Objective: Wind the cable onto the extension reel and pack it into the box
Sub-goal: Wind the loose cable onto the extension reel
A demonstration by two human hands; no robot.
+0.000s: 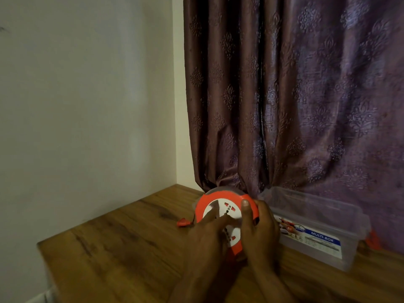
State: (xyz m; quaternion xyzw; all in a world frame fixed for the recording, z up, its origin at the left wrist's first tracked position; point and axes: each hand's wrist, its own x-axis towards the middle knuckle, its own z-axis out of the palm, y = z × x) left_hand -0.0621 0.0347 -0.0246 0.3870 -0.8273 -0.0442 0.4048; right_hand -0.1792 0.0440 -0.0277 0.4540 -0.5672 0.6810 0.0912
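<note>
Nearest: both forearms come in from the bottom edge, over the wooden table (113,243).

Left hand (206,237) lies across the white socket face of the extension reel (225,212), fingers (211,217) spread flat and pressing on the face, blurred, so probably turning it. Not closed round anything; more a flat palm-and-finger press than a grip.

Right hand (261,228) is wrapped round the reel's right rim, thumb (246,204) hooked over the orange edge, fingers behind. That one is gripping the reel and steadying it.

The reel is tilted up toward the camera, lower edge hidden behind the hands; can't tell if it rests on the table or is held clear.

Just left of the reel, an orange plug (183,222) lies on the table with a short dark bit of cable (193,219) running to the reel. My read: winding is nearly done, only the tail is out.

Risks:
- Plug dragged in hard could jam at the slot or whip the left fingers.
- Flat press may slip on the smooth face, so the turn stalls.
- One-sided right grip: the reel could twist out.

Right of the reel, touching or just beside the right hand, the clear plastic box (341,215) sits open, nothing visible inside. Behind it, the curtain (284,95); hem could snag going in.
</note>
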